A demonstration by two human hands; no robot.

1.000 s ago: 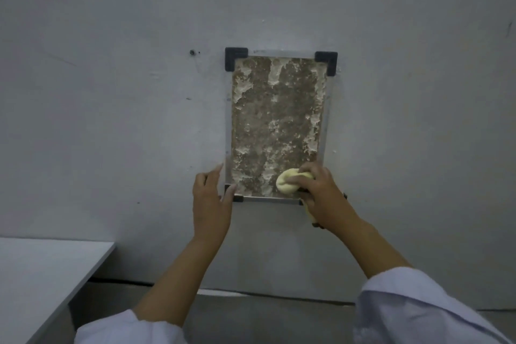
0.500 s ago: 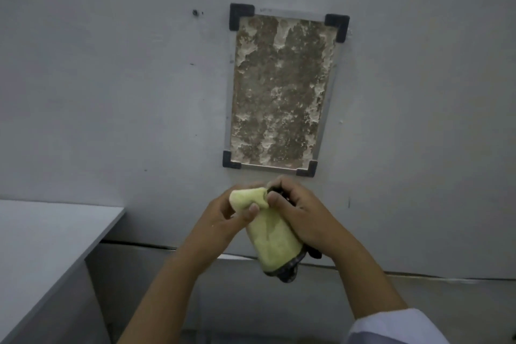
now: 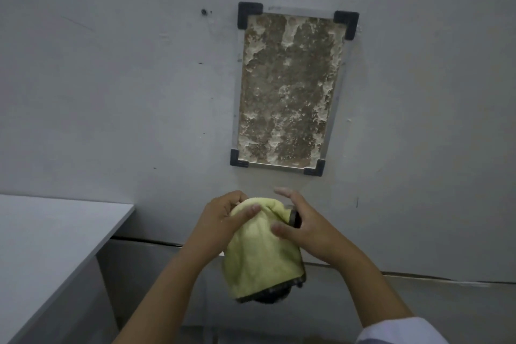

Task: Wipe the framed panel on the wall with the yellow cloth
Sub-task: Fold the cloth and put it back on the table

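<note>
The framed panel (image 3: 287, 86) hangs on the grey wall, a mottled brown and white surface in a thin metal frame with black corner pieces. Below it I hold the yellow cloth (image 3: 262, 254), which has a dark edge at the bottom, clear of the panel. My left hand (image 3: 223, 223) pinches the cloth's upper left part. My right hand (image 3: 301, 229) presses on its right side with the thumb, its other fingers spread above the cloth.
A white table (image 3: 50, 234) stands at the lower left against the wall. A small dark mark (image 3: 203, 11) sits on the wall left of the panel's top. A floor-level seam (image 3: 418, 276) runs along the wall's base.
A second ago my right hand rubbed the cloth on the panel's lower edge while the left touched the frame. Both hands have since dropped below the panel and taken the cloth between them.
</note>
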